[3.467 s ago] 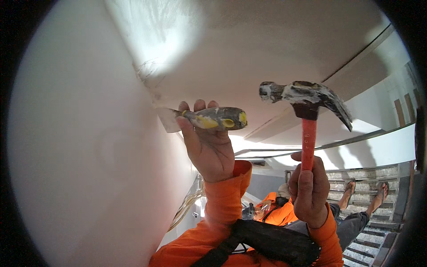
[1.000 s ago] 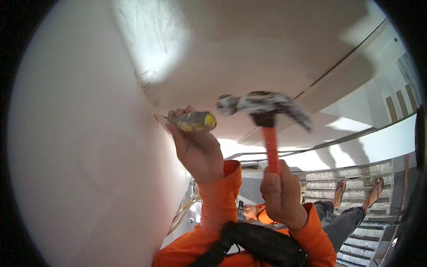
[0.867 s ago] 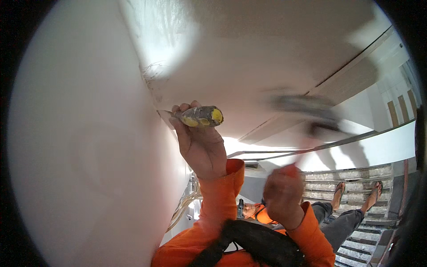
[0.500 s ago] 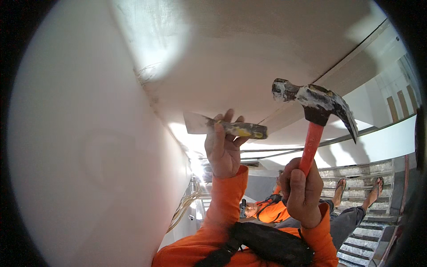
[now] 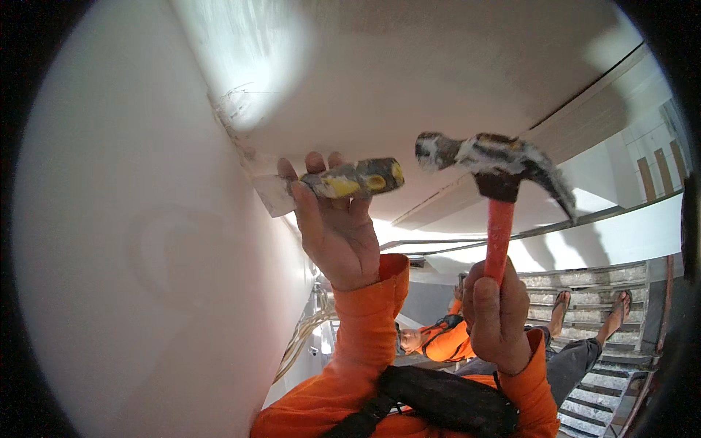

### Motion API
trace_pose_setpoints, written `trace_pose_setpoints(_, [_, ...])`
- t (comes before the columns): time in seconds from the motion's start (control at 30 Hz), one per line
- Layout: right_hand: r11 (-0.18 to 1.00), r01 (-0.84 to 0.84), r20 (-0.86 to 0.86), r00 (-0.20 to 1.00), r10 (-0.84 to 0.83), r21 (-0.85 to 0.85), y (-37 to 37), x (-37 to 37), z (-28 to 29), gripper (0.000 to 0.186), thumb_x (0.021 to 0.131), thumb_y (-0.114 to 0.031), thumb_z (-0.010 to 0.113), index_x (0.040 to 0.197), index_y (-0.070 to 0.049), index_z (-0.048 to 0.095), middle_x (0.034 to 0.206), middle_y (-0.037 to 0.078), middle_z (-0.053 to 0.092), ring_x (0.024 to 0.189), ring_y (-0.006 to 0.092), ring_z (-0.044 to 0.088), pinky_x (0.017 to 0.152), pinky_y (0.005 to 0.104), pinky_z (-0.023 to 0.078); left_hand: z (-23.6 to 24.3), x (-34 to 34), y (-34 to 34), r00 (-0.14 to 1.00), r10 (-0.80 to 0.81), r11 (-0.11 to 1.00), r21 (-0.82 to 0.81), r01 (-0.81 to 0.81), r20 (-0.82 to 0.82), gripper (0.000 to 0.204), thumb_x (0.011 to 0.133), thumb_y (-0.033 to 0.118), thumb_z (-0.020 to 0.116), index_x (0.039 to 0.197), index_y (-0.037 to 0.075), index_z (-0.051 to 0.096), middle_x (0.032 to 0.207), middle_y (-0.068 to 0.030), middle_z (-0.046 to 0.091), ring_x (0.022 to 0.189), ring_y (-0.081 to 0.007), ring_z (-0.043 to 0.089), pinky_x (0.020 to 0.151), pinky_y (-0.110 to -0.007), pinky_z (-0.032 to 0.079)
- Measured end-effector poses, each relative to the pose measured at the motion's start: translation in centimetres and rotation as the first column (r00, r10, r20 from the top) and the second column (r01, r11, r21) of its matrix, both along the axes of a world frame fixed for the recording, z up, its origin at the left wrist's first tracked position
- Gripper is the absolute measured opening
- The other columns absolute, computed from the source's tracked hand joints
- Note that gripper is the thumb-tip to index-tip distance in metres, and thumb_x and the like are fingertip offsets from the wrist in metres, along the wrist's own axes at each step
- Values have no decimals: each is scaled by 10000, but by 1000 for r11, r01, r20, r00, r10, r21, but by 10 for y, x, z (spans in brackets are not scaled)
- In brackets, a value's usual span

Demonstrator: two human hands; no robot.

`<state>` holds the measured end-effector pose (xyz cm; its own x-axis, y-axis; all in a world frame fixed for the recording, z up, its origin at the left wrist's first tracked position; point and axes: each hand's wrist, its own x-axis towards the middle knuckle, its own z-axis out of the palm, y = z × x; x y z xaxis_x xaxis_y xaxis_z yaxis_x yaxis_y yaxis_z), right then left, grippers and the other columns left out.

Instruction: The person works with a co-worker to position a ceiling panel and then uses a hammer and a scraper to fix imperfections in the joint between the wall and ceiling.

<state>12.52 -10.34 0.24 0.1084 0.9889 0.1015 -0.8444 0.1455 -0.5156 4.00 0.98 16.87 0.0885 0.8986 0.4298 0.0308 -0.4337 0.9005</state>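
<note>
My left hand (image 5: 339,244) holds a putty knife (image 5: 354,179) with a worn black and yellow handle, pinched between thumb and fingers. Its blade (image 5: 274,196) points left at the seam where the white wall meets the panel overhead; whether it touches cannot be told. In my right hand (image 5: 496,314) is a claw hammer (image 5: 499,212), gripped by its red handle. White residue coats the dark hammer head (image 5: 500,159). The striking face is turned toward the butt of the knife handle, with a small gap between them.
The smooth white wall (image 5: 146,241) fills the left side. Pale cables (image 5: 305,332) hang beside it. Another person in orange (image 5: 445,344) is below, with sandalled feet near slatted steps (image 5: 595,383). A black strap pouch (image 5: 449,401) crosses my front.
My left hand has moved left and up, bringing the putty knife's blade to the wall seam. The hammer has shifted slightly left, its head still raised.
</note>
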Motion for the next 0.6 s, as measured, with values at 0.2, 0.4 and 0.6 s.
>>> trace_pose_setpoints(0.2, [997,67,-326,944,-52,35,3,8,6,447,1040,-448,358,953,-33,503,621,9,481,499,88,451,442,280,334,10,10,0,972,-194,981,25,192,135,275,1041,190,469,1238,6,522,1194,-147,602,1180,-278,580,1049,-453,519])
trace_pose_setpoints(0.4, [995,-31,-161,986,46,91,21,-17,19,313,1041,-325,432,887,-57,486,568,28,475,434,139,451,421,293,366,10,2,10,987,-105,994,23,103,120,275,1046,174,450,1214,-25,540,1213,-173,613,1163,-284,591,1063,-449,508])
trace_pose_setpoints(0.6, [994,93,3,996,-93,53,15,-16,28,323,1030,-317,431,806,-85,446,558,18,454,419,130,412,395,272,337,14,-3,6,959,-234,972,13,235,157,290,1052,181,436,1224,-26,545,1224,-184,611,1193,-289,576,1064,-435,504])
